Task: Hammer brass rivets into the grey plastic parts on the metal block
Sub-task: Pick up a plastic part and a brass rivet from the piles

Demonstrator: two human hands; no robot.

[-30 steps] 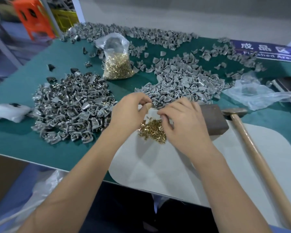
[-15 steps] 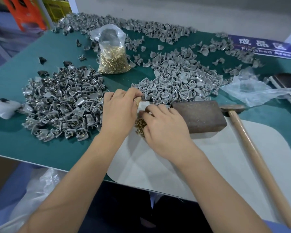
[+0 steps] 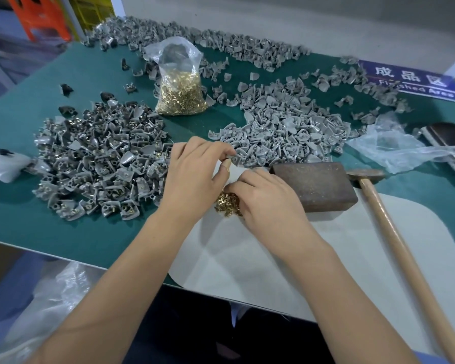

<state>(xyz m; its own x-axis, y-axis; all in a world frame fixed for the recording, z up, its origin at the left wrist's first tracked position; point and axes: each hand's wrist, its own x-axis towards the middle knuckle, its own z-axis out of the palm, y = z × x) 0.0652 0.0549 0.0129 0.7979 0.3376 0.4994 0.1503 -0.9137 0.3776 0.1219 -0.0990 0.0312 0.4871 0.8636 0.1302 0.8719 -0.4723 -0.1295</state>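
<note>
left hand (image 3: pixel 195 177): grey plastic part (image 3: pixel 234 159) pinched between thumb and fingertips, just left of metal block (image 3: pixel 313 185).
right hand (image 3: pixel 265 203): fingers curled over loose brass rivets (image 3: pixel 225 203); grip on one cannot be told.
risk: rivet likely dropped if seated one-handed.
bag (image 3: pixel 179 80): rivets held upright, top open.
hammer (image 3: pixel 394 232): lying untouched.
</note>
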